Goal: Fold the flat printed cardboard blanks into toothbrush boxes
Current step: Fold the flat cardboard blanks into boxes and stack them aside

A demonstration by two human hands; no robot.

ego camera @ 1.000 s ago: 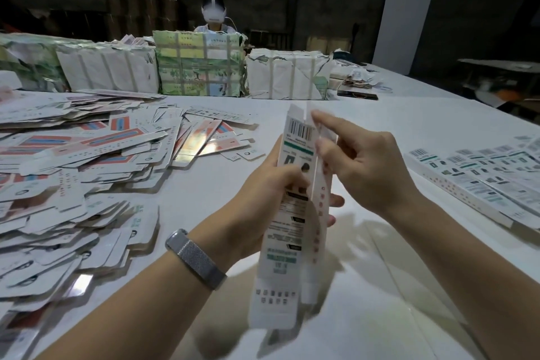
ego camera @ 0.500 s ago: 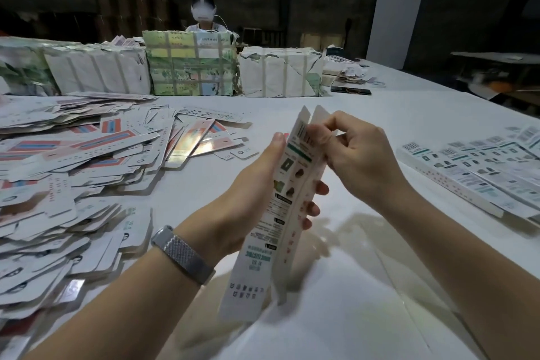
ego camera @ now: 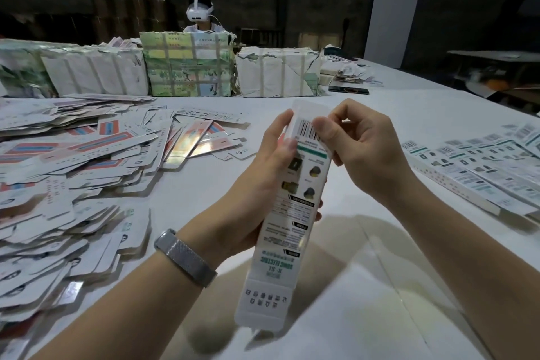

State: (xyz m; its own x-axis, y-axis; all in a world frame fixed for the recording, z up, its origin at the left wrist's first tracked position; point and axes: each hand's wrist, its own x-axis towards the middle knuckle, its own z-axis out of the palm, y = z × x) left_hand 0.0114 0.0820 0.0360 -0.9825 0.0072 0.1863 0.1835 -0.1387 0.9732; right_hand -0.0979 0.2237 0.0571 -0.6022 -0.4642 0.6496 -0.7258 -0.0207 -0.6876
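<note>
A long white printed cardboard blank [ego camera: 287, 231], with a barcode near its top and green lettering lower down, stands nearly upright above the white table [ego camera: 365, 301]. My left hand [ego camera: 263, 184] grips its left edge, thumb on the printed face and fingers behind. My right hand [ego camera: 359, 152] pinches the top right corner by the barcode, thumb in front and fingers curled behind. The blank's bottom flap hangs free toward me. A sprawling heap of flat blanks [ego camera: 73, 184] covers the table's left side.
A row of folded white boxes [ego camera: 482, 172] lies at the right. Wrapped, strapped bundles [ego camera: 187, 64] line the far edge, with a person wearing a white headset [ego camera: 200, 13] behind them. A dark flat object [ego camera: 349, 90] rests further right.
The blank has turned so its printed face now points at me and stands more upright. My right hand's fingers have curled onto the top corner, and my left thumb has moved onto the front.
</note>
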